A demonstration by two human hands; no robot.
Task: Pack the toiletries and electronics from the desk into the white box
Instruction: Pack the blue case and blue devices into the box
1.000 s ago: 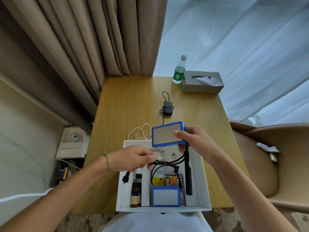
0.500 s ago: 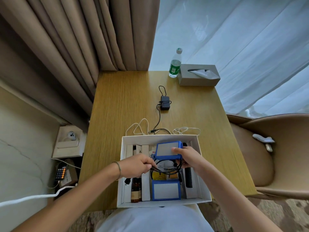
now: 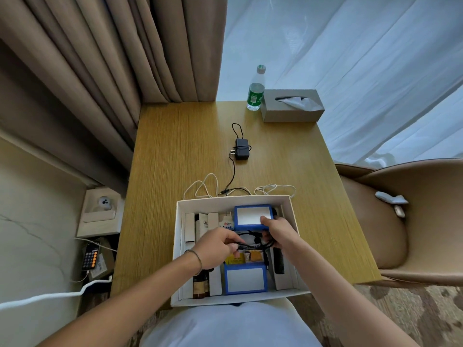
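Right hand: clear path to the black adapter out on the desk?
Probably not yet. The right hand holds a blue case in the box; the desk around the adapter lies bare, so once freed, likely yes.

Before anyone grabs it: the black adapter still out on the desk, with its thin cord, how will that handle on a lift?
The black adapter looks like a small rigid block, so probably an easy, stable pinch. Its thin cord snakes loosely toward the white box, so it will likely dangle and drag. The plug tip lies beside the white cables and may snag them.
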